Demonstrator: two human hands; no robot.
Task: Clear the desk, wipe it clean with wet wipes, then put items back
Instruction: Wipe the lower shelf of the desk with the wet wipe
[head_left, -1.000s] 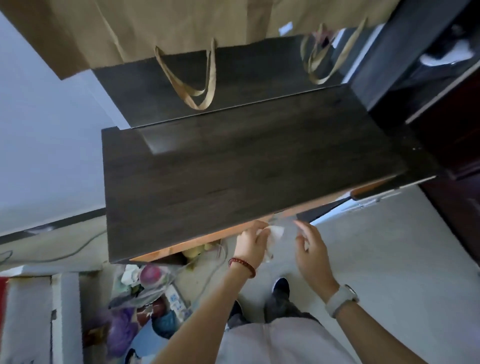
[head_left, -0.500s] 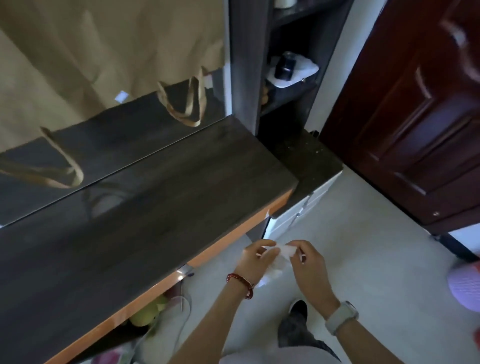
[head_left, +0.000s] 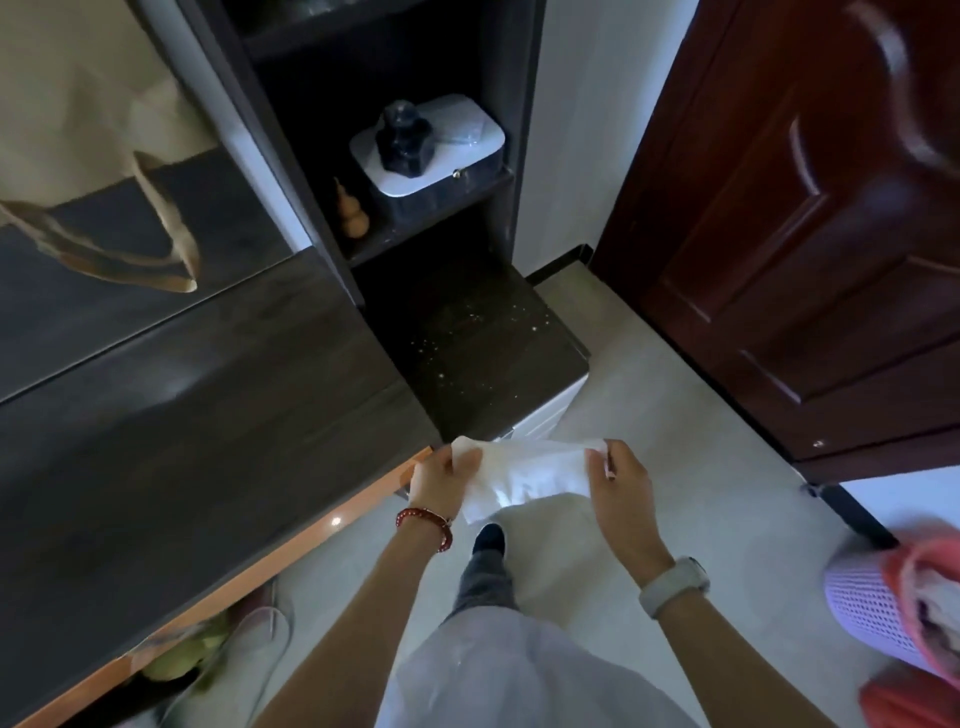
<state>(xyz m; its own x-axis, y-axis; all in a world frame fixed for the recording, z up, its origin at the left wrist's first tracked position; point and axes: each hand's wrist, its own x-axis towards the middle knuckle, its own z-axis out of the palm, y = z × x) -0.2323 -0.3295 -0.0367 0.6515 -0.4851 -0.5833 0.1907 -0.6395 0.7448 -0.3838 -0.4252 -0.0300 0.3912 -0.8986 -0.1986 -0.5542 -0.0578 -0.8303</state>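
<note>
Off the bench (head_left: 208, 426) corner, over open floor (head_left: 701, 441), left grip (head_left: 441, 480) & right grip (head_left: 621, 483) each pinch an end of the wipe (head_left: 524, 475), stretched betw. them. No legible writing.

A white wet wipe (head_left: 524, 480) is stretched out flat between the two hands, held in the air just off the near right corner of the surface (head_left: 218, 415). The left hand (head_left: 441, 483) pinches its left end and the right hand (head_left: 621, 486) pinches its right end, so it hangs as a wide, slightly crumpled sheet with its lower edge drooping. The surface is a dark wood-grain top with an orange front edge, and it shows a dull sheen.
</note>
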